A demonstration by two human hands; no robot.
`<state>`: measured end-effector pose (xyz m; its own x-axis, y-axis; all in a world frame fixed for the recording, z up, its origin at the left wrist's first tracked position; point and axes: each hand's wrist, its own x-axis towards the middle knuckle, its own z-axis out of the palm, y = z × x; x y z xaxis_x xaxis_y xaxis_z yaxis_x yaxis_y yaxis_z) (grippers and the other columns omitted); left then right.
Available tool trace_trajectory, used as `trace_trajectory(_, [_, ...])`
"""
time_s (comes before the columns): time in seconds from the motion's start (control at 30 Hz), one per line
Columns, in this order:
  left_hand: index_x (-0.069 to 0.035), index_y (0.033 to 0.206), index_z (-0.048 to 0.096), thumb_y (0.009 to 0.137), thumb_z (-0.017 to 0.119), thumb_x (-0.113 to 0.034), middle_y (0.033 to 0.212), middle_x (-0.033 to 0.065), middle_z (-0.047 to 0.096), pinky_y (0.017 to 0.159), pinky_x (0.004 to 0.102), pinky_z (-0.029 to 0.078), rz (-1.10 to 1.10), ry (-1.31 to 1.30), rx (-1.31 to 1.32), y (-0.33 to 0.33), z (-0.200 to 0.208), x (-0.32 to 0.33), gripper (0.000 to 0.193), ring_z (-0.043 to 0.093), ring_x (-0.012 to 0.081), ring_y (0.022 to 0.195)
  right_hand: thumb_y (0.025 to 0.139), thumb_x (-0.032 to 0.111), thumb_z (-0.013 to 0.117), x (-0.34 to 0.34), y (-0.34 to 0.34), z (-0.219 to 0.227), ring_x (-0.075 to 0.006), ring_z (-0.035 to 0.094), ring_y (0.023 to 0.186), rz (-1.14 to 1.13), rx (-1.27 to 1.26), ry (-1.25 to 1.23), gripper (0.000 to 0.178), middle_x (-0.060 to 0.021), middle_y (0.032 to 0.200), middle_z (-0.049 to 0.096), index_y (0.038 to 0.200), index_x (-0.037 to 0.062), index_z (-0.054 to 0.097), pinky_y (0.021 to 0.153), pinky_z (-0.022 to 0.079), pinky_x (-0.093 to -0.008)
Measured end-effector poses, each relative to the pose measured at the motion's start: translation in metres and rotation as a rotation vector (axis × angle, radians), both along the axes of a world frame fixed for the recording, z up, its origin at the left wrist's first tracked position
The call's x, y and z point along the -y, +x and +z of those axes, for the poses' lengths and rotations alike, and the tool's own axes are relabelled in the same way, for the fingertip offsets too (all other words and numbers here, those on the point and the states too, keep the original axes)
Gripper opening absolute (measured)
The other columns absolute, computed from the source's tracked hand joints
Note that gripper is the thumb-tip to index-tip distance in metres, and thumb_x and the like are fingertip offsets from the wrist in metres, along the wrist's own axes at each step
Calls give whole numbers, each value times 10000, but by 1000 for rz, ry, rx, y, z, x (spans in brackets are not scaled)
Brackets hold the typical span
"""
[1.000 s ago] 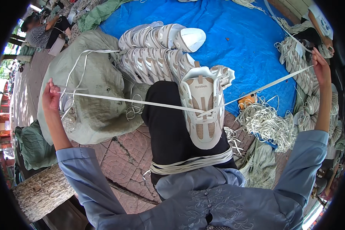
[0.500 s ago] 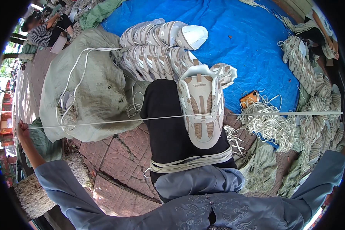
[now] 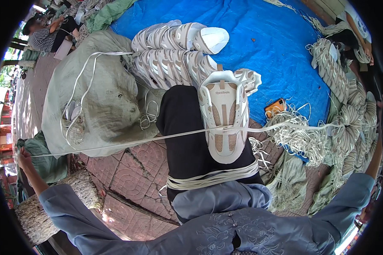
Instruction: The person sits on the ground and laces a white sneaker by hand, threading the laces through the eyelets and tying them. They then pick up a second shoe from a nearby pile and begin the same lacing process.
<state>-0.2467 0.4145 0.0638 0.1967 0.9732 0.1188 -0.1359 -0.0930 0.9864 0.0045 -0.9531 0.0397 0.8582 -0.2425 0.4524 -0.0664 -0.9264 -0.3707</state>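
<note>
A white and tan shoe upper rests on my black-trousered lap, its toe toward me. A long pale shoelace passes through its lowest eyelets and stretches out to both sides. At the far left my left hand is closed on one end of the lace, arm extended. My right arm reaches out to the far right; my right hand is a dark shape at the picture's rim, its fingers not readable. The lace's right part runs loosely toward the stacked uppers. Several laces lie across my thighs.
Stacked shoe uppers lie on a blue tarp and a grey-green sack. To the right are a heap of laces, an orange phone and bundled uppers. Another person sits at the upper left.
My left hand has dropped a little, tilting the lace's left part. The right part has gone from taut and straight to wavy. My right forearm and hand have come into view higher up.
</note>
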Motion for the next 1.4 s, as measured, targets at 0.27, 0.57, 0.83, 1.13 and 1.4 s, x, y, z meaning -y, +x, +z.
trace_trajectory(0.27, [-7,1081,517,883,486,-123,734,-13,491,431,171,285,-420,63,-152,68,-33,107,232,333,56,503,715,40,632,-395,-21,-128,-33,442,443,601,-786,825,75,-17,623,580,782,8,644,396,333,-174])
trace_trajectory(0.57, [9,1125,493,900,454,-133,754,-22,517,365,157,198,-662,142,-181,126,-18,292,269,258,8,443,696,-28,621,-494,-43,-175,-69,531,540,951,-1008,706,107,-51,722,617,799,-3,636,483,431,-214])
trace_trajectory(0.83, [-19,846,563,807,537,-33,667,43,542,484,226,412,-1263,514,-432,155,-175,626,49,514,106,531,698,-43,610,-490,-56,-177,-84,564,595,954,-831,731,121,-69,801,638,816,-33,639,526,461,-210])
trace_trajectory(1.13, [1,801,598,752,602,-20,666,80,597,549,241,455,-1273,383,-510,151,-216,693,53,579,119,595,703,-24,622,-486,-52,-182,-80,569,602,824,-980,933,110,-68,807,639,810,-25,643,520,460,-207])
trace_trajectory(1.4, [-63,755,590,698,616,-34,626,88,584,459,314,456,-1151,957,-611,136,-226,699,69,572,239,510,700,-19,629,-485,-51,-185,-80,563,566,843,-999,955,107,-70,804,644,805,-25,645,506,455,-208])
